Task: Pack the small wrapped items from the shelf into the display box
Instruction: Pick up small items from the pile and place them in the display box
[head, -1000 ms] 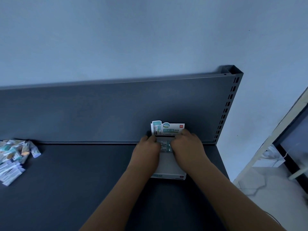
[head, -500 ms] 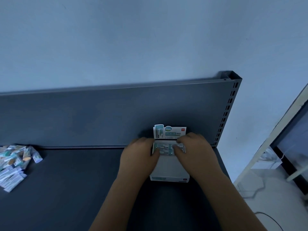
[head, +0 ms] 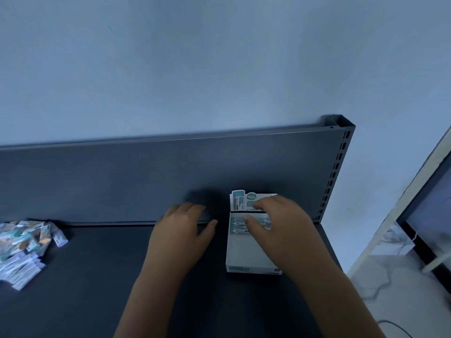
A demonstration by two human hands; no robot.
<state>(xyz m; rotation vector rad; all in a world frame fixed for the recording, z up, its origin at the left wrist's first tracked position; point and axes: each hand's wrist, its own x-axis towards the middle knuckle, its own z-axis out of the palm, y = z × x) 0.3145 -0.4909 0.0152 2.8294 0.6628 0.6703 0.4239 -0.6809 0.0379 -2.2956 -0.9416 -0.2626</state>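
A white display box with an upright printed header card stands on the dark shelf near the back panel, right of centre. A few small wrapped items lie at its far end. My right hand is over the box, fingers loosely bent and touching those items. Left of the box, my left hand hovers over the shelf with fingers spread and nothing in it. A pile of several small wrapped items lies at the shelf's far left.
The shelf's dark back panel rises just behind the box, ending in a slotted upright on the right. Beyond the shelf's right edge are a pale floor and a white frame.
My left hand has left the box and moved leftward over the shelf. My right hand stays on the items in the box.
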